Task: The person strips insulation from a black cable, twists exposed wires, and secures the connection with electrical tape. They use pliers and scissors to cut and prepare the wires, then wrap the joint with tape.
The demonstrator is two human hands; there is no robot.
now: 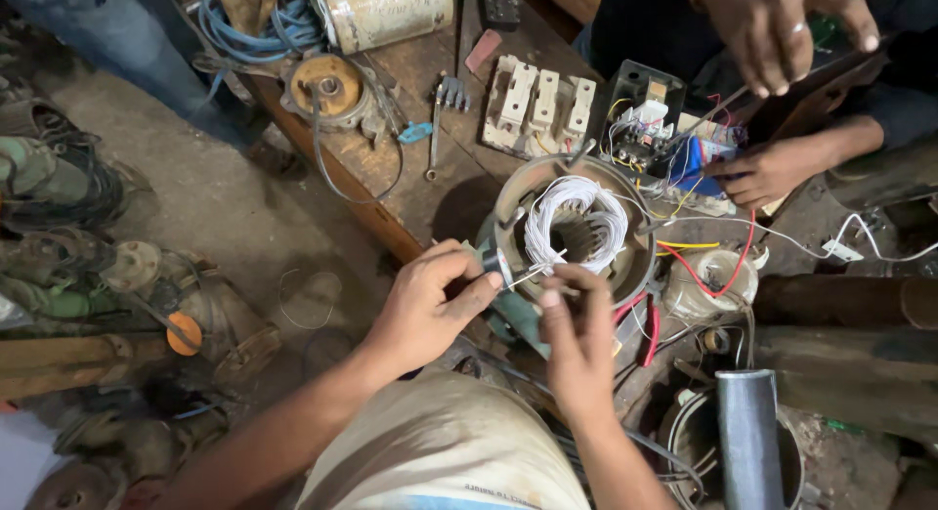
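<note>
Cluttered workbench (430,192): left hand (425,305) fingers pinch a tape roll (496,266); right hand's (578,349) grip hidden.

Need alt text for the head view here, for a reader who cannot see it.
Two bare hands work at a round motor stator with white windings on a cluttered wooden bench: the left hand pinches a small tape roll, the right hand holds white leads. Across the bench, another person's hands handle a wired switch box.

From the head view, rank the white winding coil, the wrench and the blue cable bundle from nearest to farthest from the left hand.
1. White winding coil, just right of the left hand.
2. Wrench, up on the wooden bench.
3. Blue cable bundle, far top left.
</note>
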